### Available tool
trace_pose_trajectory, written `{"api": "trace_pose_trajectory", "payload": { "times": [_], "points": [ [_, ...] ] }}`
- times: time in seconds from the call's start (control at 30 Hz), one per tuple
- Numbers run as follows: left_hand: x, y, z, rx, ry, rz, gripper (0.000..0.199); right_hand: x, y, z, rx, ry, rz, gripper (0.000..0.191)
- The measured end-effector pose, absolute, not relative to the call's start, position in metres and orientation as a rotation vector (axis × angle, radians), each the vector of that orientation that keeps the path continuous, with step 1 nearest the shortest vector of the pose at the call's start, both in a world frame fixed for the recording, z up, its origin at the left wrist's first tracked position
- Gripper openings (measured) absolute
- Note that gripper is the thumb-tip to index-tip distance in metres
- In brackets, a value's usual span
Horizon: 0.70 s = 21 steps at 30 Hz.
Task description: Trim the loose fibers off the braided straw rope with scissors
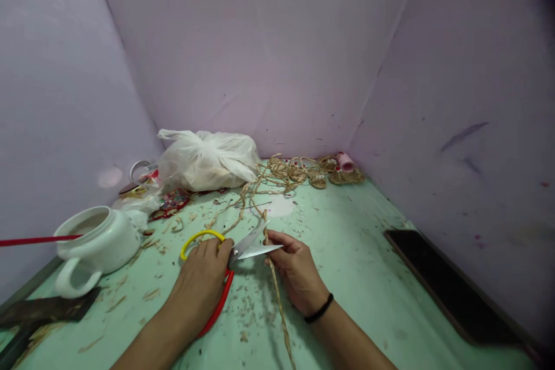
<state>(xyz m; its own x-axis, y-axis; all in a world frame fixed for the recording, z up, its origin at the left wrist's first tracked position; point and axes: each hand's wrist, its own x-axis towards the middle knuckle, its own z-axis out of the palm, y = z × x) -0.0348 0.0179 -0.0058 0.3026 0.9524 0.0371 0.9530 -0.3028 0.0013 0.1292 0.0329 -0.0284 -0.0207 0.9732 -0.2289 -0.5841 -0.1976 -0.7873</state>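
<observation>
My left hand (203,277) is closed round a pair of scissors (243,247) with one yellow and one red handle loop. The blades are spread and point right, with a twisted straw cord (280,300) passing between them. My right hand (299,269), with a black band on the wrist, pinches that cord close to the blade tips. From there the cord runs down past the bottom of the view, and its other end leads up to a tangle of straw cord (277,170) at the back.
A white plastic bag (212,159) lies at the back left. Nearer stands a white teapot-like pot (97,243) with a red stick, beside a dark tool (47,309). A dark flat phone-like slab (451,286) is at right. A pink spool (346,162) sits among woven straw pieces. Scraps litter the green table (355,254).
</observation>
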Motion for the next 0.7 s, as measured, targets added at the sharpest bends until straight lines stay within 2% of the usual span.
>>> {"api": "trace_pose_trajectory", "payload": {
  "times": [0.3,0.7],
  "points": [
    [-0.036,0.017,-0.001,-2.487,-1.909,-0.039,0.032,0.126,0.027,-0.032,-0.906,-0.691,1.485,0.023],
    [-0.046,0.02,-0.008,-2.504,-1.843,-0.214,0.034,0.127,0.027,-0.028,-0.879,-0.595,1.523,0.027]
  ]
}}
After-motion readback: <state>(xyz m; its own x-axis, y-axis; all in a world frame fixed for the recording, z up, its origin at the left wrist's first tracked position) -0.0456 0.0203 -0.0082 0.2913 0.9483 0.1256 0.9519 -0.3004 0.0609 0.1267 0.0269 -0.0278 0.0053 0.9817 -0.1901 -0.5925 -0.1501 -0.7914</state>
